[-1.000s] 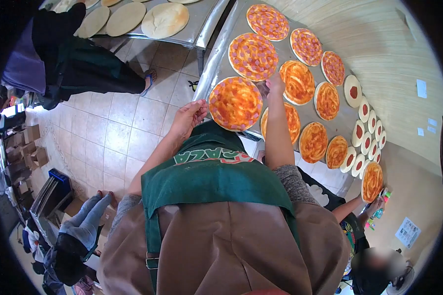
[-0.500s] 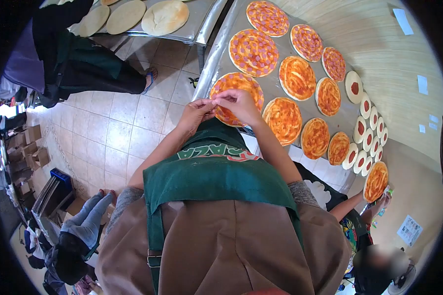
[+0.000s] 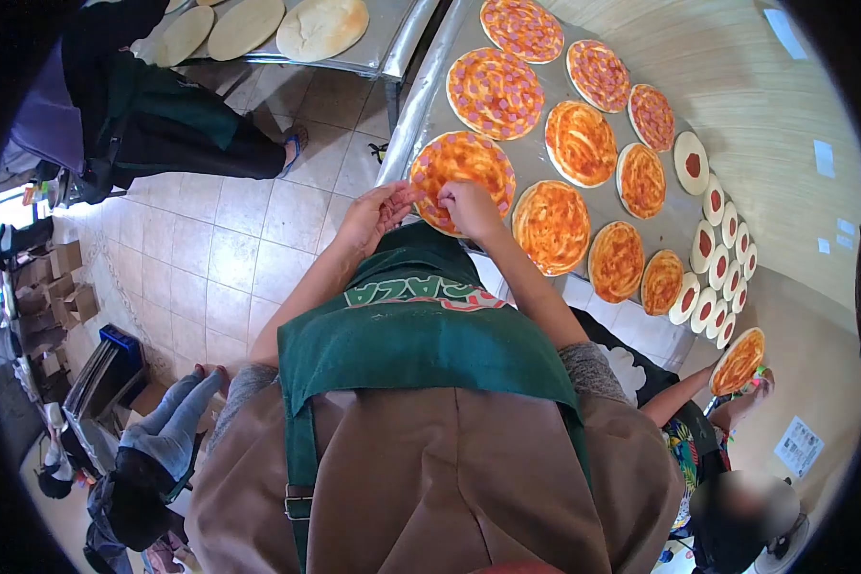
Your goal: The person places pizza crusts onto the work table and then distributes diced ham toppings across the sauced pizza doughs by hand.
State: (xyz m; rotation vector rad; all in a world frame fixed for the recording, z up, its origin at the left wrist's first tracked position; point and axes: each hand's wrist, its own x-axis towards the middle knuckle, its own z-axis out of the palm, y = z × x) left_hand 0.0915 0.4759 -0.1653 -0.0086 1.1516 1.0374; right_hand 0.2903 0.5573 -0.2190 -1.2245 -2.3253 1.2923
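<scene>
Over on our left, beyond the tiled floor point(image 3: 225, 258), we see cardboard boxes point(image 3: 78, 304) stacked loosely and a blue-edged crate point(image 3: 120, 346); what either contains is too small to tell. Our sauced pizza point(image 3: 459, 163), with pink diced ham along its rim, lies at the near left corner of the metal desk point(image 3: 531, 158). Our left hand point(image 3: 378, 215) is half open beside its left edge, palm up and fingers loosely curled; we cannot tell whether it cradles anything. Our right hand point(image 3: 471, 208) covers the pizza's near right part, fingers drawn together, any morsel between them hidden. Just beyond lies a ham-covered pizza point(image 3: 496, 93), and to the right a sauce-only pizza point(image 3: 552, 228). Small sauce-dotted rounds point(image 3: 703, 247) crowd the far right of the desk. At lower right, a co-worker's hand point(image 3: 758, 386) is next to a raised pizza point(image 3: 737, 361). Plain bases point(image 3: 322, 29) lie on a second desk point(image 3: 392, 33) at upper left, near a co-worker in dark trousers point(image 3: 163, 124).
</scene>
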